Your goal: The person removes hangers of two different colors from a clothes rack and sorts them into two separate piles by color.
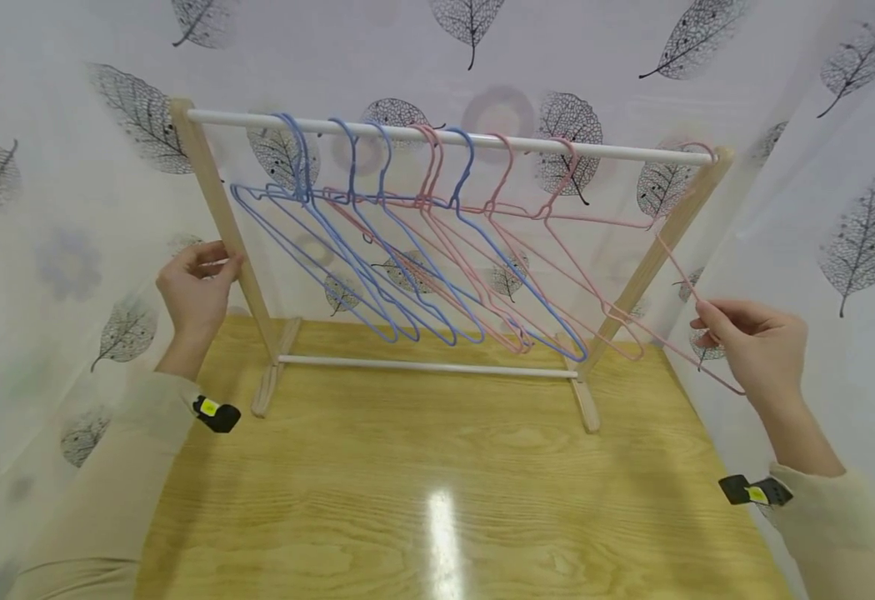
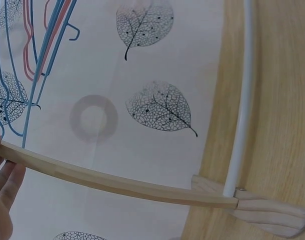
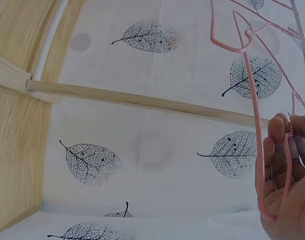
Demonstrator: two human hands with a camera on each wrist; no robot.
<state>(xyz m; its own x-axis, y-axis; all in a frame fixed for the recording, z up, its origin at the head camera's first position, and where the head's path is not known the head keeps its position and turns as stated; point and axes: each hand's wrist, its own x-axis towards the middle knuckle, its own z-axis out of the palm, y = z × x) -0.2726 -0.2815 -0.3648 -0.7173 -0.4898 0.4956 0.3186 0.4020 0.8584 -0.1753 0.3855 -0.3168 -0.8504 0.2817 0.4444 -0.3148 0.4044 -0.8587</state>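
Observation:
A wooden clothes rack stands on the table, with blue hangers (image 1: 302,171) and pink hangers (image 1: 503,175) hooked over its white top rail (image 1: 617,152). At the rack's left side, my left hand (image 1: 201,292) pinches the wooden post (image 2: 117,184) between thumb and fingers. Far to the right, my right hand (image 1: 760,342) pinches the thin wire of a pink hanger (image 3: 256,110) between thumb and fingers, outside the right post (image 1: 647,271). That hanger's hook sits at the rail's right end, and its body slants past the post. In the right wrist view, part of its wire crosses before the palm.
A white lower bar (image 1: 422,367) joins the two posts near the feet (image 1: 587,407). The wood-grain table (image 1: 377,483) spreads out in front of the rack. Pale sheets (image 1: 797,225) printed with dark leaves surround it closely at the back and both sides.

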